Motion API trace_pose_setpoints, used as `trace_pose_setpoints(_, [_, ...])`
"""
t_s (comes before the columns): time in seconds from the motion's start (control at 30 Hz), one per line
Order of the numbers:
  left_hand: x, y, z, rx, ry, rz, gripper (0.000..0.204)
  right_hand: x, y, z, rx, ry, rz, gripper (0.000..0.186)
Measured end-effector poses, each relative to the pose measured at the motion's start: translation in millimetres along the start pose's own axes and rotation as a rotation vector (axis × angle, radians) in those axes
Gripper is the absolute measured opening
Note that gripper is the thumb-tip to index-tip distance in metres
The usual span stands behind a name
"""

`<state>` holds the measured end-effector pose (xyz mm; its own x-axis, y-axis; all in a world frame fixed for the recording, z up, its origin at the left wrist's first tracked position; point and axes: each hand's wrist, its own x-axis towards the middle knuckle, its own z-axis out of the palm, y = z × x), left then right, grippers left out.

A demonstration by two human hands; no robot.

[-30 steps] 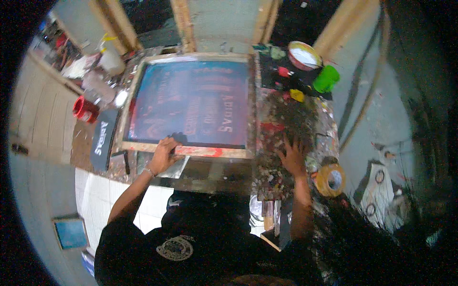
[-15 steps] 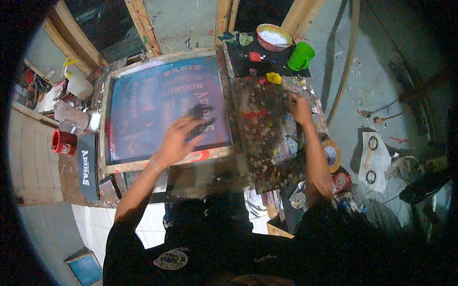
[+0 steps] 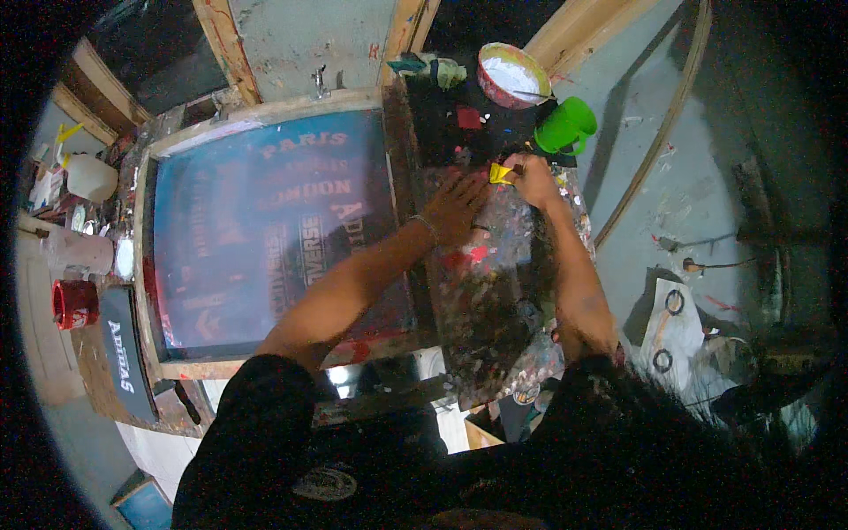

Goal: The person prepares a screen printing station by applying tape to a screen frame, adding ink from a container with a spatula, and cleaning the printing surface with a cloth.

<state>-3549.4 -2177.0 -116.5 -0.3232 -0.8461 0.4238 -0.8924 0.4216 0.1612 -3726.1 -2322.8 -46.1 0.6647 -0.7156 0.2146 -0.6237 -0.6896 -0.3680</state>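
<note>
Your right hand (image 3: 533,179) is pinching a small yellow scrap (image 3: 500,172) between closed fingertips, and your left hand (image 3: 459,205) is lying just beside it, fingers spread flat and pressing on the board, holding nothing. That yellow scrap is sitting at the far end of the paint-spattered board (image 3: 495,300), between your two hands, touching the right fingertips and just off the left ones.

Underneath, the board is looking glossy and crusted with dried blotches of red, white and dark colour. Directly to your left, a wooden-framed printing screen (image 3: 265,234) is lying flat, its mesh stained deep blue and red with pale lettering showing through, its timber rim rough and smeared.

Beyond the scrap, a bright green plastic mug (image 3: 565,125) is standing near your right hand, and a round bowl of white paste (image 3: 512,74) is sitting just past it. On the far left edge, a red cup (image 3: 74,303) and a white plastic jug (image 3: 90,177) are standing well apart from your hands, on a cluttered bench.

Around you, rough wooden beams (image 3: 225,44) are running along the back, and grey concrete floor (image 3: 654,203) is showing to the right, marked with stains and a sheet of white paper (image 3: 671,327) bearing dark rings.
</note>
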Motion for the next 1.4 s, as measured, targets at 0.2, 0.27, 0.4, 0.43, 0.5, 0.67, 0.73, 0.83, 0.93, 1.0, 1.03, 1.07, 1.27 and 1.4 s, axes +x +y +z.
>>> trace_pose_setpoints(0.2, [0,-4,-11,-0.172,-0.062,-0.055,0.085,19,-20,-27,0.221,-0.248,0.045,0.008])
trace_pose_setpoints(0.27, [4,1,-26,-0.194,-0.061,-0.051,0.087,19,-5,-29,0.394,-0.319,0.125,0.009])
trace_pose_setpoints(0.4, [7,-4,-10,-0.137,0.006,-0.060,0.092,27,0,-28,0.374,-0.294,0.153,0.010])
trace_pose_setpoints(0.43, [5,-5,-11,-0.136,0.004,-0.064,0.092,26,-9,-32,0.263,-0.267,0.040,0.012])
trace_pose_setpoints(0.5, [3,-8,-13,-0.204,0.020,-0.046,0.095,22,-28,-37,0.161,-0.275,0.010,0.018])
trace_pose_setpoints(0.67, [4,-8,-2,-0.191,0.033,-0.082,0.096,25,-45,-21,-0.140,-0.219,0.000,0.023])
trace_pose_setpoints(0.73, [4,-4,-8,-0.183,-0.015,-0.087,0.096,15,-42,-17,-0.044,-0.210,0.100,0.021])
trace_pose_setpoints(0.83, [3,-3,-12,-0.219,-0.031,-0.102,0.095,20,-19,-11,0.008,-0.203,0.123,0.018])
trace_pose_setpoints(0.93, [4,-2,-16,-0.150,-0.024,-0.098,0.095,20,-4,-13,-0.009,-0.210,0.074,0.016])
trace_pose_setpoints(1.0, [6,-1,-18,-0.146,-0.036,-0.073,0.096,24,12,-16,0.157,-0.360,0.130,0.012])
trace_pose_setpoints(1.03, [5,-2,-15,-0.143,-0.037,-0.077,0.096,25,10,-18,0.160,-0.362,0.126,0.012])
trace_pose_setpoints(1.07, [4,-3,-12,-0.131,-0.009,-0.072,0.097,23,9,-25,0.308,-0.368,0.140,0.010])
trace_pose_setpoints(1.27, [3,-9,10,-0.142,0.055,-0.093,0.100,14,-4,-57,0.529,-0.267,0.304,0.015])
trace_pose_setpoints(1.4, [8,-4,21,-0.152,-0.005,-0.094,0.098,-10,-19,-63,0.527,-0.267,0.299,0.019])
